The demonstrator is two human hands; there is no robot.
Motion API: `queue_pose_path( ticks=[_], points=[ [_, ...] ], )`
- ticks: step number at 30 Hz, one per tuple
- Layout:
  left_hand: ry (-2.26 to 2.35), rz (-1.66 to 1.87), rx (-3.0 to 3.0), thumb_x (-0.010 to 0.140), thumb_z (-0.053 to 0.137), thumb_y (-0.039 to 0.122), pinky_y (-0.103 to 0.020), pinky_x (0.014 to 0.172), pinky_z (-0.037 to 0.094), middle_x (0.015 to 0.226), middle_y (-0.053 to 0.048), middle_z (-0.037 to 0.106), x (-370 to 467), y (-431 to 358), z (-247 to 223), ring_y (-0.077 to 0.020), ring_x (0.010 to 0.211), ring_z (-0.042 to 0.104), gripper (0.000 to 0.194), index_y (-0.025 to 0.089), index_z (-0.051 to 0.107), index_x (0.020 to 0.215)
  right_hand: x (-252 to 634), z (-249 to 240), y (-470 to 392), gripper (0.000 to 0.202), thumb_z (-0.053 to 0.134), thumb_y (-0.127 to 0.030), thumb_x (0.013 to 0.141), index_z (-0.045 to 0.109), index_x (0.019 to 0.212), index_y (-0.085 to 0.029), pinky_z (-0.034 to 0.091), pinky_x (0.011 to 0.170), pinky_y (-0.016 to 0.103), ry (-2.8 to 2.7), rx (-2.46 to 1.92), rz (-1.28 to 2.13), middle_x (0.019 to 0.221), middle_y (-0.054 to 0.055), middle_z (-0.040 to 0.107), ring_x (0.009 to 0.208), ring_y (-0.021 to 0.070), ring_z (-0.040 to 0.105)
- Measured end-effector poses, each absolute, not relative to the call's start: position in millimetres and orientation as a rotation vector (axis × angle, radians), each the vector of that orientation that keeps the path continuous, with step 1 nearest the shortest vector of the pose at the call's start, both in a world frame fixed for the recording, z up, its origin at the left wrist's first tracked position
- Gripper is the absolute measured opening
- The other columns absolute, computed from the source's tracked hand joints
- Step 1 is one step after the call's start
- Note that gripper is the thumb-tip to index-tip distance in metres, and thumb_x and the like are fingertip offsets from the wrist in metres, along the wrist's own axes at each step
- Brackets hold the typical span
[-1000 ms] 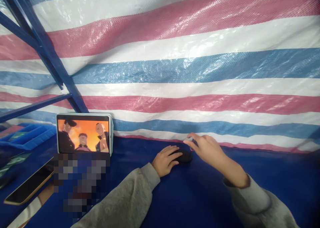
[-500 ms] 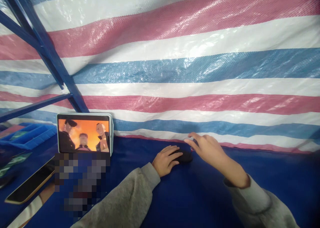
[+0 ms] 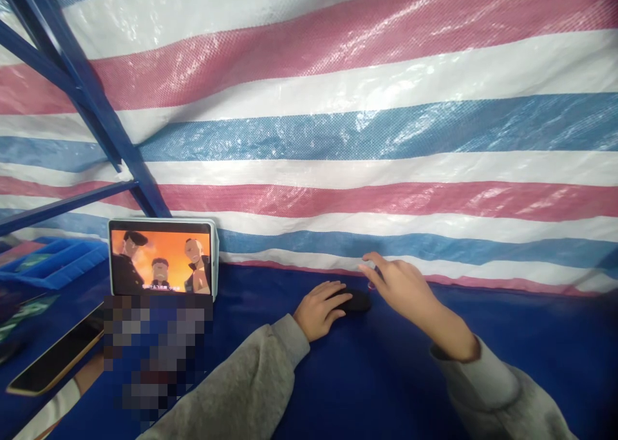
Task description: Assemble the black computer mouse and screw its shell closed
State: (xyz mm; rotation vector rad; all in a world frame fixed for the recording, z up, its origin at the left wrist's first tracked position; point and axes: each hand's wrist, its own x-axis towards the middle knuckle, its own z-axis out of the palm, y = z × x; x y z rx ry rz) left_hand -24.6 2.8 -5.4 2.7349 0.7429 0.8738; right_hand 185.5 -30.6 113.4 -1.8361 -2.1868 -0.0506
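Note:
My left hand (image 3: 318, 311) lies over the left end of a low, rounded black object (image 3: 358, 300), perhaps a computer mouse, on the dark blue table surface (image 3: 367, 375). Its fingers rest across the top and the thumb is at the near side. Just right of the object, my right hand (image 3: 398, 282) is raised, thumb and index finger bent toward the left with a gap between their tips. Something small and dark shows within its curled fingers, too hidden to name. A tiny pinkish-red loop (image 3: 371, 285) shows below the right thumb.
A tablet in a pale case (image 3: 161, 259) stands at left, playing a cartoon. Nearby lie a phone (image 3: 58, 353), another person's sleeve (image 3: 48, 414) and a blue divided tray (image 3: 72, 263). Behind hang a striped tarpaulin (image 3: 362, 131) and a blue metal frame (image 3: 103, 114).
Both hands keep nearly the same pose and place. On the tablet, a subtitle line has appeared. The view has shifted very slightly.

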Motion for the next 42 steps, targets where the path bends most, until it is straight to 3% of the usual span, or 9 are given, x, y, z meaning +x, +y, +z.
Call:
queue_pose_path(
  ticks=[4,9,13,16,18,24,30,38,42],
  points=[
    [0.742,0.864,2.728,0.099,0.041,0.035,-0.045,0.113,0.035,0.138,-0.007,0.051,-24.7,1.5,-3.5,-0.0223,0.130,0.046,0.036,0.023,0.052,0.131,185.3,113.2,-31.8,0.038,0.034,-0.028,0.093,0.052,0.126,-0.019,0.040,0.064,0.030,-2.227,-1.736,-0.118,0.089,0.007,0.073,0.073,0.0216,0.067],
    [0.736,0.861,2.711,0.098,0.043,0.033,-0.045,0.112,0.034,0.138,-0.008,0.051,-24.6,1.8,-2.4,-0.0221,0.130,0.046,0.035,0.023,0.052,0.131,185.3,111.8,-30.4,0.038,0.034,-0.046,0.095,0.064,0.101,-0.022,0.037,0.056,0.029,-2.167,-1.828,-0.145,0.064,0.004,0.069,0.063,0.0228,0.066],
    [0.765,0.835,2.676,0.096,0.046,0.031,-0.047,0.113,0.032,0.142,-0.007,0.046,-24.9,1.0,-1.8,-0.0233,0.132,0.043,0.036,0.025,0.051,0.131,191.5,121.5,-32.5,0.035,0.037,-0.042,0.094,0.066,0.097,-0.022,0.039,0.059,0.028,-2.131,-1.787,-0.060,0.065,0.003,0.070,0.064,0.0213,0.066],
    [0.828,0.791,2.630,0.087,0.061,0.031,-0.046,0.110,0.036,0.145,-0.007,0.040,-25.0,-0.4,-0.2,-0.0265,0.132,0.041,0.050,0.027,0.047,0.135,200.8,131.5,-39.4,0.033,0.039,-0.037,0.093,0.069,0.092,-0.024,0.042,0.063,0.027,-2.147,-1.695,0.112,0.069,0.001,0.071,0.067,0.0188,0.066],
    [0.853,0.763,2.595,0.082,0.066,0.026,-0.043,0.106,0.042,0.139,-0.007,0.043,-24.9,-0.9,1.3,-0.0257,0.126,0.046,0.059,0.028,0.045,0.137,206.4,133.2,-45.6,0.031,0.042,-0.035,0.092,0.071,0.094,-0.026,0.044,0.066,0.027,-2.249,-1.580,0.296,0.079,0.001,0.073,0.070,0.0173,0.066],
    [0.905,0.789,2.472,0.088,0.059,0.024,-0.039,0.099,0.045,0.123,-0.005,0.056,-25.2,0.7,5.4,-0.0227,0.111,0.056,0.045,0.028,0.048,0.132,203.6,110.9,-62.0,0.026,0.055,-0.021,0.082,0.073,0.100,-0.027,0.047,0.081,0.032,-2.543,-1.442,0.483,0.099,0.003,0.074,0.093,0.0224,0.066],
    [0.937,0.792,2.321,0.091,0.056,0.038,-0.037,0.097,0.044,0.117,-0.004,0.061,-26.9,5.2,3.7,-0.0229,0.107,0.057,0.037,0.026,0.049,0.124,188.8,85.8,-69.9,0.027,0.057,-0.007,0.072,0.071,0.088,-0.025,0.045,0.079,0.033,-2.700,-1.597,0.452,0.090,0.004,0.073,0.091,0.0238,0.066],
    [1.148,0.812,2.385,0.097,0.044,0.040,-0.041,0.100,0.041,0.116,-0.005,0.054,-24.0,9.3,0.3,-0.0223,0.110,0.052,0.034,0.029,0.051,0.128,187.5,62.6,-72.1,0.020,0.064,-0.010,0.070,0.065,0.085,-0.023,0.042,0.067,0.028,-2.707,-1.642,0.473,0.088,0.003,0.070,0.082,0.0207,0.065],
    [1.170,0.796,2.413,0.098,0.040,0.040,-0.042,0.099,0.041,0.114,-0.005,0.054,-23.3,10.6,-2.9,-0.0221,0.109,0.052,0.037,0.028,0.048,0.132,193.1,68.4,-65.5,0.018,0.065,-0.023,0.075,0.066,0.092,-0.025,0.045,0.066,0.030,-2.591,-1.642,0.486,0.079,0.001,0.069,0.076,0.0203,0.064]
  ],
)
